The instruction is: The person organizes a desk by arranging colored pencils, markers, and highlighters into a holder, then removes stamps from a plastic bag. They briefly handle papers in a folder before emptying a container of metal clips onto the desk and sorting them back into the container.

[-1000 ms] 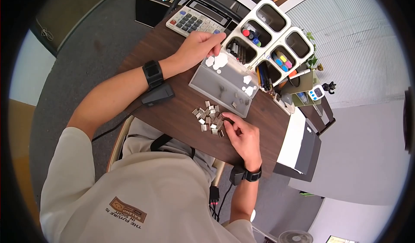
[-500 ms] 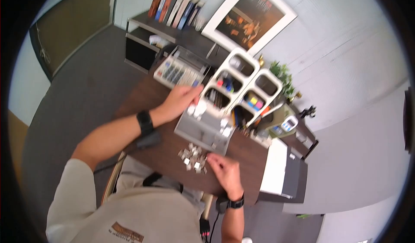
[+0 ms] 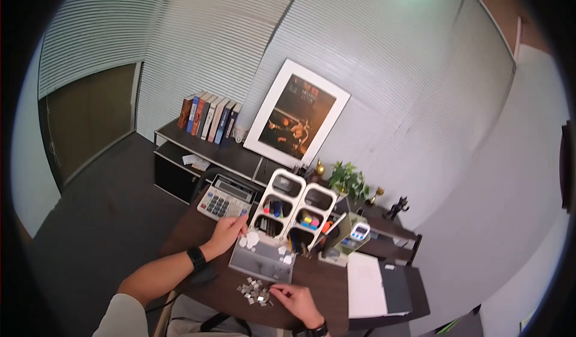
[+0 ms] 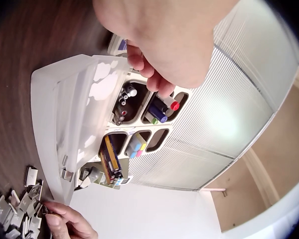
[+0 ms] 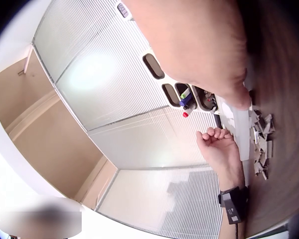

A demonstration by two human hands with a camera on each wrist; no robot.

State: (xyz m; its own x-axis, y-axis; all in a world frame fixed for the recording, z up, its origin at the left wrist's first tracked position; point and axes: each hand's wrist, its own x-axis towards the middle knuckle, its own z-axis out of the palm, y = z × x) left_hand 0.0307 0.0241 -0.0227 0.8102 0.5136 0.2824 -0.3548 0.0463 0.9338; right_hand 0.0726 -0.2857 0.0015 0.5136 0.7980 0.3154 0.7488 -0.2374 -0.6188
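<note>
A loose pile of small silvery metal clips (image 3: 254,291) lies on the dark wooden desk. At the pile's right edge my right hand (image 3: 297,303) pinches one metal clip (image 4: 44,211) between thumb and forefinger. Just behind the pile stands a translucent plastic box (image 3: 259,270), its lid (image 4: 100,94) raised and marked with white blotches. A few clips (image 4: 66,174) lie inside the box. My left hand (image 3: 227,234) stays beside the lid's upper left corner. In the right wrist view the left fingers (image 5: 217,132) hang loosely curled and hold nothing.
A white organizer (image 3: 292,212) with pens and markers stands behind the box. Left of it sits a large calculator (image 3: 225,199). To the right are a small white timer (image 3: 360,232), white paper (image 3: 366,286) and a dark folder (image 3: 396,289).
The head view has tilted up, so the desk sits lower and the wall, books and framed picture show. Both hands keep about the same places relative to the box and pile.
</note>
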